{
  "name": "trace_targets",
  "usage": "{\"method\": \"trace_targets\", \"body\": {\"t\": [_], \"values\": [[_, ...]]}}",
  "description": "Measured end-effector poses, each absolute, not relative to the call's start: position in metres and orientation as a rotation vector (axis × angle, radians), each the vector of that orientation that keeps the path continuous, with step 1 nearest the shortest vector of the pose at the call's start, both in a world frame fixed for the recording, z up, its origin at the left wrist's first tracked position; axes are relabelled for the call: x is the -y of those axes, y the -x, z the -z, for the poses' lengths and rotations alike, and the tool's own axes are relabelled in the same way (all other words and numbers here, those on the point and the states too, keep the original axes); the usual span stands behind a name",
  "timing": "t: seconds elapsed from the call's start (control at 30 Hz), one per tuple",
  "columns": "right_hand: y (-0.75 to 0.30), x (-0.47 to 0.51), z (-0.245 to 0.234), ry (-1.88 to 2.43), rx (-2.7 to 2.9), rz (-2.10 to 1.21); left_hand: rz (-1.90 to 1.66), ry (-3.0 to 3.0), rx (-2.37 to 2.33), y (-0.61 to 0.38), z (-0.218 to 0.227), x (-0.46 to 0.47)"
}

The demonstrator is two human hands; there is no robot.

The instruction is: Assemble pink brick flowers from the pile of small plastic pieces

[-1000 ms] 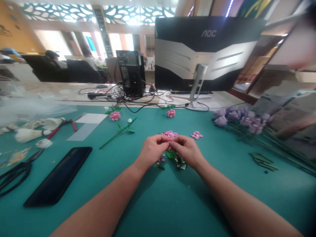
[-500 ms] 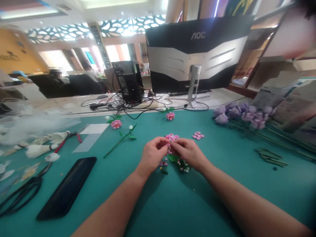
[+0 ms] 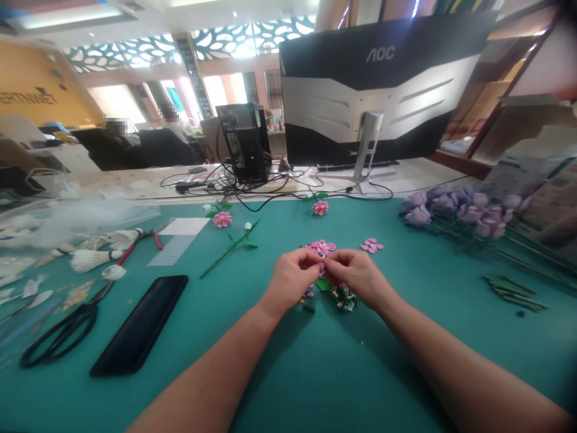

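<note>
My left hand [image 3: 292, 278] and my right hand [image 3: 358, 275] meet fingertip to fingertip over the teal mat [image 3: 288, 361], both pinched on a small pink piece I can barely see. Just behind the fingers lies a heap of pink petal pieces [image 3: 321, 246]. Under my right hand sit green leaf parts and tiny pink bits [image 3: 342, 296]. A second small cluster of pink petals [image 3: 372, 245] lies to the right of the heap.
Two finished pink flowers [image 3: 222, 219] [image 3: 320, 207] and a green stem [image 3: 229, 248] lie farther back. Purple flowers [image 3: 455, 207] with long stems are at the right, green stem pieces [image 3: 511, 291] nearby. Left: black phone [image 3: 140, 325], scissors [image 3: 63, 331], shuttlecocks [image 3: 92, 260]. Monitor [image 3: 383, 90] behind.
My hands stay pinched together at the same spot by the petal heap. The view has shifted slightly as my head moved.
</note>
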State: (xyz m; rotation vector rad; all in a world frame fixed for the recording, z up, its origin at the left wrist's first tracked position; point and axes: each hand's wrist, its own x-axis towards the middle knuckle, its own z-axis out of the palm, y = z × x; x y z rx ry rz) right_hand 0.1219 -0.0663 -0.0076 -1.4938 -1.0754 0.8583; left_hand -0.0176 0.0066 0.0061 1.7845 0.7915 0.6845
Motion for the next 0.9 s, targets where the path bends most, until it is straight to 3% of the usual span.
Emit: {"method": "trace_targets", "body": {"t": [0.37,0.7,0.9], "values": [[-0.122,0.067,0.009,1.512,1.141,-0.791,-0.735,-1.706,-0.765,0.016,-0.001,-0.014],[-0.131,0.071,0.016,1.735,1.654,-0.197,-0.818,-1.287,-0.727,0.025,-0.006,-0.038],[-0.125,0.072,0.019,1.776,1.836,-0.088,-0.791,-1.234,-0.717,0.025,-0.008,-0.036]]}}
